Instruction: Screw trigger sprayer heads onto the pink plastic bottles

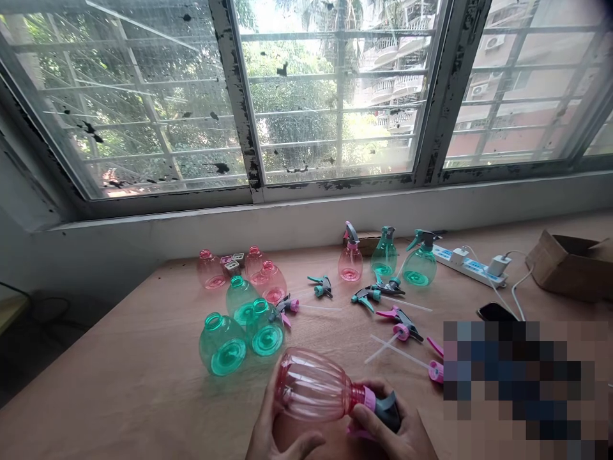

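Observation:
A pink ribbed spray bottle (313,386) lies on its side in my hands near the table's front edge. My left hand (272,431) is wrapped round its round body from below. My right hand (390,428) grips the pink and grey trigger head (383,406) at the bottle's neck. Just behind them stand three green open bottles (239,326) without heads.
Loose trigger heads (383,300) with dip tubes lie mid-table. Three assembled spray bottles (385,259) stand near the wall, pink open bottles (261,271) at the back left. A power strip (467,262), a phone (495,312) and a cardboard box (569,265) are on the right.

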`<act>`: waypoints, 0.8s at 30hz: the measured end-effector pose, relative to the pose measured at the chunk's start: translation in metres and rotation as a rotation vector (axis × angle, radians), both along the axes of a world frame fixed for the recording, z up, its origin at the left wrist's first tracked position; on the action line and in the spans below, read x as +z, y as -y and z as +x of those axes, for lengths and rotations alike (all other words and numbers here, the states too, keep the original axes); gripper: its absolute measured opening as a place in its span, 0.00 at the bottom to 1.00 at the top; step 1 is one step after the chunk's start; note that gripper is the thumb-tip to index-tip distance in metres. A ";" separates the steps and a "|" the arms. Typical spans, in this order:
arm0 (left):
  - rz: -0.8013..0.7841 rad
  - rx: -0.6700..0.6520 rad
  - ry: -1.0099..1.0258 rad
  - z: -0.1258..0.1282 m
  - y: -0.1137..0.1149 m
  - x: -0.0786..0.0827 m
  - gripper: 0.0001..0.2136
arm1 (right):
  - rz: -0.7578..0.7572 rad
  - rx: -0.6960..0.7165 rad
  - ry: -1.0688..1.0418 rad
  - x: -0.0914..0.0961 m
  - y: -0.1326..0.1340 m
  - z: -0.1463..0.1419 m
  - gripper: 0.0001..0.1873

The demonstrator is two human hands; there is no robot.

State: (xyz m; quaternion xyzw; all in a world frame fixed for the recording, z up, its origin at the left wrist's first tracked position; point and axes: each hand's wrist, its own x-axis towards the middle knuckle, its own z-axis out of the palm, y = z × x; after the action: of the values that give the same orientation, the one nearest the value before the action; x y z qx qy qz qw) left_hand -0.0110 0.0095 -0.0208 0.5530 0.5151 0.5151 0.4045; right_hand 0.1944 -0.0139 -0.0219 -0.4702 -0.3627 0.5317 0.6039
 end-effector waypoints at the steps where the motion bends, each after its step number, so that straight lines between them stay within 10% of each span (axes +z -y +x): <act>1: -0.004 -0.003 0.006 -0.001 0.000 -0.002 0.42 | 0.000 0.000 -0.003 -0.001 0.000 0.000 0.26; 24: -0.060 0.018 0.066 0.002 0.001 -0.002 0.39 | 0.000 0.016 0.000 -0.007 -0.001 0.001 0.27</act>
State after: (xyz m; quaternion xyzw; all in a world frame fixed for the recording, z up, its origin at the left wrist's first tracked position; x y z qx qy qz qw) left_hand -0.0092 0.0084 -0.0230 0.5186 0.5215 0.5211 0.4331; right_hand 0.1950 -0.0128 -0.0289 -0.4672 -0.3664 0.5363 0.5998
